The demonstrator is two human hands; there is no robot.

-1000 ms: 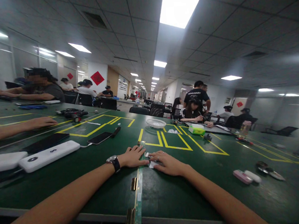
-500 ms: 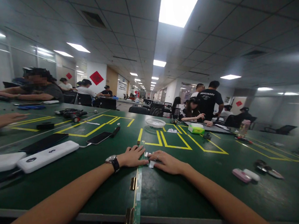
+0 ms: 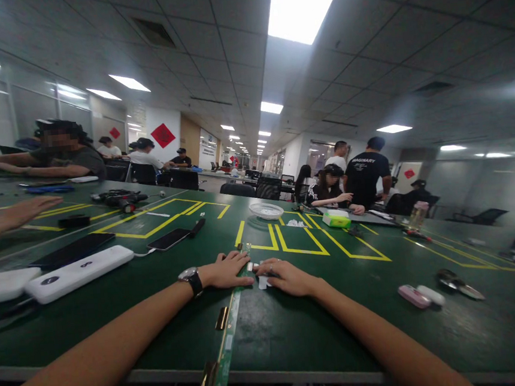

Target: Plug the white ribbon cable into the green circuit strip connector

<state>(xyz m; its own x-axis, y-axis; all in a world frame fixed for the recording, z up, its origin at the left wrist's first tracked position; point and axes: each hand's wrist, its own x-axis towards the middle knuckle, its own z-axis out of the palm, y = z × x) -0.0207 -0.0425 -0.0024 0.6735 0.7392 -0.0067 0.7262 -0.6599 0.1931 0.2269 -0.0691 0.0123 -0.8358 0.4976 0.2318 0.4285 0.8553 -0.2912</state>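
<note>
My left hand (image 3: 225, 271) lies over the far end of a long, narrow green circuit board (image 3: 228, 333), its fingers and thumb gripping it against the table. Gold-coloured flaps (image 3: 222, 318) stick out from the board's left side, and its near end passes over the table's front edge. Close by on the right, my right hand (image 3: 289, 277) has its fingers drawn together beside the board. Under its thumb and fingertips shows a small white piece (image 3: 263, 282), partly hidden, which looks like paper or tape. A watch (image 3: 191, 278) sits on my left wrist.
On the green table (image 3: 160, 321) lie a white power strip (image 3: 82, 273), a phone (image 3: 169, 239), a white round basket (image 3: 266, 211), a green tissue pack (image 3: 336, 218) and a pink case (image 3: 414, 296). Another person's hand (image 3: 20, 215) reaches in from the left.
The near end of the circuit board has swung to the left, while its far end stays under my left hand. Both hands keep nearly the same place.
</note>
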